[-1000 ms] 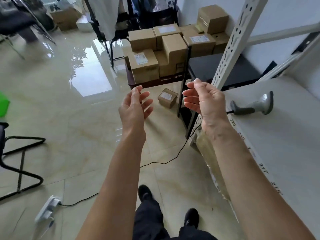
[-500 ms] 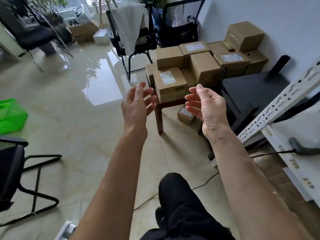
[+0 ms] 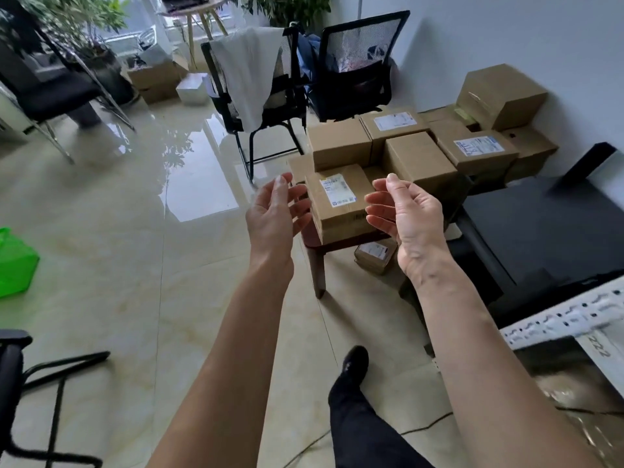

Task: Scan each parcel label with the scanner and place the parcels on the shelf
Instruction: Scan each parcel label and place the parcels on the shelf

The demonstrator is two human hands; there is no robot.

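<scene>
A glossy cream tiled floor runs back to a window with potted plants, and a white wall closes the right side. Beyond both hands stands a low dark surface stacked with cardboard parcels: I count about eight on it, three showing white labels. A ninth small parcel lies on the floor under the surface, just below the right hand. Two black mesh chairs stand farther back, one draped with a white cloth, the other holding bags. A third chair sits far left, and part of a fourth at the lower left edge. A green basket is well off to the left of the left hand.

The left hand and right hand are raised side by side, palms facing each other, fingers loosely spread and relaxed, holding nothing. Between them, seen in the gap, is the nearest parcel, label up, at the front corner of the surface; neither hand touches it. The white shelf edge, with printed numbers, shows at lower right, below the right forearm.
</scene>
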